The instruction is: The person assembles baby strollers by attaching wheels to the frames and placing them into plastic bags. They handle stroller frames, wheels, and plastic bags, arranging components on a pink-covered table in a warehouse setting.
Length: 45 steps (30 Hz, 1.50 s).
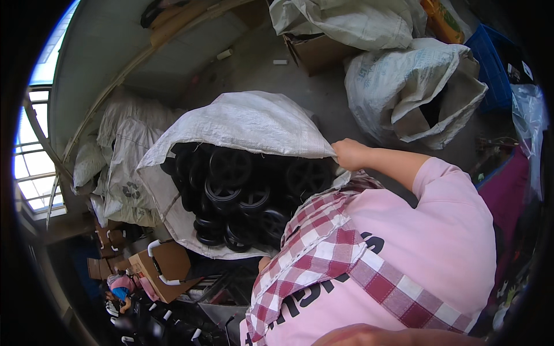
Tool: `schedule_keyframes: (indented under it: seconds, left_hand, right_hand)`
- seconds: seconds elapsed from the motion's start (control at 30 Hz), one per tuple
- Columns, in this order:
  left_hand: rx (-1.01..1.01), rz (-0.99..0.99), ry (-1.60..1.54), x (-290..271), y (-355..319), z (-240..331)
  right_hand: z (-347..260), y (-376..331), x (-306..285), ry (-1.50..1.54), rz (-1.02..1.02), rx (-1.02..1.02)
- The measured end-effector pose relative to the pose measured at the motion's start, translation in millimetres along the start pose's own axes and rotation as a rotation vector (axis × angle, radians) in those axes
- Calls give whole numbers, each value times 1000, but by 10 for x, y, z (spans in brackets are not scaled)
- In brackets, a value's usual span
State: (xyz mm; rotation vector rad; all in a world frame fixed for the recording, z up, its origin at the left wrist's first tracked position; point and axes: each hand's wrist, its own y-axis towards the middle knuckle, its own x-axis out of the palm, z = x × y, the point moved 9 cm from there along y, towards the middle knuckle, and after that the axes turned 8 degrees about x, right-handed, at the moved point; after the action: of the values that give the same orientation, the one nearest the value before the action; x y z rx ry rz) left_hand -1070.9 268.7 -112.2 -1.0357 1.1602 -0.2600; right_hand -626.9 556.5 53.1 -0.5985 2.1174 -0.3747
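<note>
A large white woven sack (248,121) lies with its mouth open toward me, full of black spoked wheels (231,167). My right hand (349,154) is closed on the right corner of the sack's rim, with the fabric pulled taut above the wheels. A small bit of my left hand (264,263) shows by the lower rim of the sack; my checked apron hides the rest, so its fingers cannot be made out. The wheels are piled loosely, several deep, and the sack's far inside is dark.
Another open white sack (415,92) stands at the upper right, beside a blue crate (490,69). Filled sacks (130,167) lean at the left. A cardboard box (161,268) with white-gripped handles stands lower left, near another person (122,286).
</note>
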Motion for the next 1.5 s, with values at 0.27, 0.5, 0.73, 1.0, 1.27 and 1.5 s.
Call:
schedule_keyframes:
  seconds: [0.27, 0.5, 0.73, 1.0, 1.27, 1.5]
  left_hand:
    - [-71, 11, -131, 1270, -715, 428]
    - [-87, 12, -229, 1973, -1171, 867]
    - [-138, 21, -295, 2568, -1671, 1467]
    - [-276, 48, -404, 3377, -2508, 2673]
    - [-350, 54, -616, 4274, -3229, 3772]
    - [-274, 121, -671, 4727, -3462, 4317]
  right_hand:
    - [742, -548, -120, -139, 15, -102]
    - [1179, -1092, -261, -243, 36, -160]
    - [1720, -1347, -590, -266, -3, -199]
    - [2371, -1472, -1339, -230, -81, -318]
    - [2676, -1717, -1704, -345, -163, -480]
    - [2716, -1972, -1792, -490, -127, -553]
